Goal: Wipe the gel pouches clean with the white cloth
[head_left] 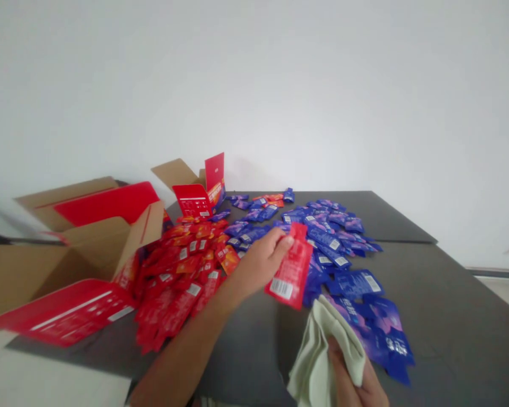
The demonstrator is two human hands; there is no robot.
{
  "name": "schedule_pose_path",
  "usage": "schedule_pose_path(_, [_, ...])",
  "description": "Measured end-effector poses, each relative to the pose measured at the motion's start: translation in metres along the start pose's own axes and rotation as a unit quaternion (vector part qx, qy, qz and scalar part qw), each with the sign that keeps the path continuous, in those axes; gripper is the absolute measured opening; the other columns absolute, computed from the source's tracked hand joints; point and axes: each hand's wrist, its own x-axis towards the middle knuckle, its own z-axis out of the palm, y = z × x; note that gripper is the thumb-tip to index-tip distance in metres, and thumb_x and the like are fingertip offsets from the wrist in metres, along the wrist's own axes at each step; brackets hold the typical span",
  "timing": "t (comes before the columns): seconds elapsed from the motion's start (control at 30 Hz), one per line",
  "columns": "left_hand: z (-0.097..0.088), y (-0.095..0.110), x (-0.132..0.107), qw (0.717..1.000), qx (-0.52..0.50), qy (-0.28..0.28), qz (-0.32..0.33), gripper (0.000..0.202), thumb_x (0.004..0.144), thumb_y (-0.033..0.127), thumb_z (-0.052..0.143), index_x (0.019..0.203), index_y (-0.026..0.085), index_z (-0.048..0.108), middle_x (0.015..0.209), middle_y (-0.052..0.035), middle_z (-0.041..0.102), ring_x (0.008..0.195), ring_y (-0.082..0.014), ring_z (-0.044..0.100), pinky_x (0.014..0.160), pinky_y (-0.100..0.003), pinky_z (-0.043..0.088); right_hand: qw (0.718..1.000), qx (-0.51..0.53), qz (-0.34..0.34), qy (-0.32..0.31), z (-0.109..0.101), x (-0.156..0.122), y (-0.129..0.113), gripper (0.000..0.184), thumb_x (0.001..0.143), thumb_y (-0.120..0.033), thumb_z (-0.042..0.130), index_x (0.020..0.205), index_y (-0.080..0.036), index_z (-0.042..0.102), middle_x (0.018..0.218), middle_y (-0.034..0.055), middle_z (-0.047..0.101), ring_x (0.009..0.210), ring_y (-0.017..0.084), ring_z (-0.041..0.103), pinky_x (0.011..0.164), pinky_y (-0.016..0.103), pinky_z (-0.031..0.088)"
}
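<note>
left hand (261,261): fingers pinched on a glossy red foil sachet (290,274), held above the dark desk (449,316) | right hand (352,381): closed around a soft pale-green cloth (322,350) | blue sachets (343,249) scattered just beside

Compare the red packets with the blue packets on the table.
The red packets lie left, beside the open cardboard box; the blue packets spread right, farther from it. The held packet in the left hand is red, not blue. Both are flat sachets with white labels.

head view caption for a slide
Left hand holds a red sachet between red pile and blue pile; right hand grips a pale cloth.
</note>
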Motion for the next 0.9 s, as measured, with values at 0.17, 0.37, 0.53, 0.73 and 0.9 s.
schedule_pose_path(0.17, [0.008,-0.032,-0.084,0.983,0.022,-0.168,-0.07,0.031,0.107,0.044,0.042,0.093,0.024,0.061,0.088,0.0015,0.071,0.086,-0.0171,0.069,0.074,-0.026,0.045,1.0,-0.021,-0.018,-0.009,-0.001,0.001,-0.004,0.054,0.086,-0.059,0.072,0.12,-0.017,0.077,0.123,0.0088,0.077,0.115,0.031,0.07,0.096,0.033,0.055])
schedule_pose_path(0.37, [0.026,-0.07,-0.113,0.966,0.152,-0.169,-0.128,0.026,0.107,0.038,0.041,0.103,0.023,0.062,0.099,-0.0079,0.076,0.097,-0.0256,0.074,0.077,-0.031,0.048,0.997,-0.063,-0.04,-0.02,-0.004,0.005,-0.008,0.058,0.083,-0.062,0.07,0.118,-0.016,0.077,0.115,0.0094,0.079,0.109,0.032,0.071,0.095,0.035,0.055])
schedule_pose_path(0.53, [0.035,-0.073,-0.114,0.967,0.156,-0.133,-0.151,0.028,0.108,0.037,0.04,0.121,0.021,0.059,0.1,-0.0117,0.077,0.095,-0.0296,0.076,0.077,-0.035,0.053,0.994,-0.111,0.004,0.006,-0.003,0.002,-0.012,0.066,0.079,-0.065,0.072,0.121,-0.015,0.077,0.108,0.0099,0.08,0.104,0.033,0.072,0.082,0.033,0.057])
schedule_pose_path(0.73, [0.035,-0.074,-0.133,0.981,0.149,-0.066,-0.105,0.048,0.108,0.033,0.044,0.152,0.016,0.039,0.137,-0.018,0.064,0.127,-0.0285,0.064,0.104,-0.043,0.051,0.994,-0.11,0.01,0.017,0.001,0.0,-0.016,0.07,0.079,-0.065,0.072,0.125,-0.013,0.075,0.112,0.0105,0.079,0.109,0.034,0.071,0.088,0.036,0.056])
schedule_pose_path(0.9, [0.031,-0.067,-0.187,0.982,0.175,-0.045,0.049,0.045,0.102,0.032,0.059,0.146,0.024,0.051,0.14,-0.0122,0.06,0.126,-0.0264,0.06,0.108,-0.044,0.052,0.993,-0.116,0.007,0.021,0.003,-0.001,-0.014,0.069,0.081,-0.063,0.072,0.128,-0.013,0.074,0.114,0.0107,0.079,0.108,0.033,0.071,0.089,0.036,0.055])
